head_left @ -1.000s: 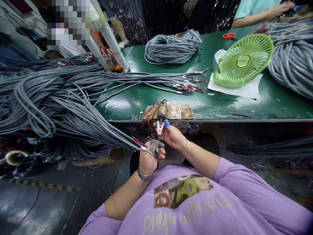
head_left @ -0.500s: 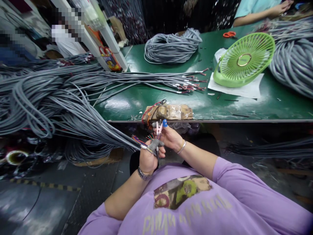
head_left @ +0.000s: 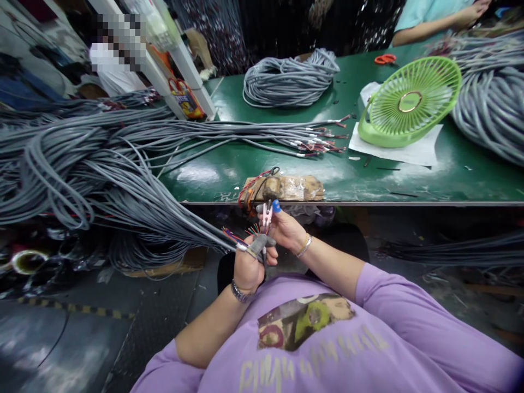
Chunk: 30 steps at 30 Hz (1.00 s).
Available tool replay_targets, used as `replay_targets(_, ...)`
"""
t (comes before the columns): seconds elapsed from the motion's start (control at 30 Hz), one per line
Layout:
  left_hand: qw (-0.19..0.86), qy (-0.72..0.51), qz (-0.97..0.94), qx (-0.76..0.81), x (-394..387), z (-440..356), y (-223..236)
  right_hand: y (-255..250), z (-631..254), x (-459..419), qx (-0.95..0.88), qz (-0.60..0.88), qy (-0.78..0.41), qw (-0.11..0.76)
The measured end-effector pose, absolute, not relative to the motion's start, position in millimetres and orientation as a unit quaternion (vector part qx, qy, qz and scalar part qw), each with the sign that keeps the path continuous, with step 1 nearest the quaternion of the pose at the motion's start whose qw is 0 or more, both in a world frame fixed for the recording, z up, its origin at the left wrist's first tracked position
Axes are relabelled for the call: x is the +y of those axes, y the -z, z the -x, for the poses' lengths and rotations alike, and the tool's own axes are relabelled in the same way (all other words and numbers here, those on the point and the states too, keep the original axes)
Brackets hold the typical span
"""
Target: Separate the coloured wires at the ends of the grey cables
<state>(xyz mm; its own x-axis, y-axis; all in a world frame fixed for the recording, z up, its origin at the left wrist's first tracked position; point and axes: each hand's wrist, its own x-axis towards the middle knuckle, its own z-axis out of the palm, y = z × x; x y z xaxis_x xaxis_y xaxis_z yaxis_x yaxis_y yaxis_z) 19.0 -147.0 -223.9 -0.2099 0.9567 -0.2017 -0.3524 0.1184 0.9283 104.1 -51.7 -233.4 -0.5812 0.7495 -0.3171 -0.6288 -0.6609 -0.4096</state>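
Just in front of the bench edge, my left hand (head_left: pixel 248 266) is closed around a grey cable (head_left: pixel 265 255), with grey covering on its fingers. Thin coloured wires (head_left: pixel 253 230) fan out above that grip. My right hand (head_left: pixel 287 232) pinches a pale pink clip (head_left: pixel 267 214) that looks like a clothespin, right over the wires. A blue cover (head_left: pixel 276 206) sits on one of its fingertips. Whether the clip's jaws grip a wire is too small to tell. More cable ends with red and blue wires (head_left: pixel 233 237) lie against my left hand.
Grey cables (head_left: pixel 135 185) heap over the left side of the green bench (head_left: pixel 213 174). A wooden block (head_left: pixel 301 187) lies at the front edge. Further back are a coiled cable bundle (head_left: pixel 289 82), a green fan (head_left: pixel 409 103) and orange scissors (head_left: pixel 385 59). A co-worker's arm (head_left: pixel 434 33) shows top right.
The view has shifted very slightly. Both hands keep the same grip and nearly the same place; no object has visibly moved.
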Motion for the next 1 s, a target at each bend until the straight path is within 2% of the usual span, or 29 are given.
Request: replay_targets(1.0, 0.543, -0.570, -0.311, 0.532, -144.7, -20.4, 222.5, 237.5, -103.0, -52.1, -0.142, 0.232, -0.877, 0.396)
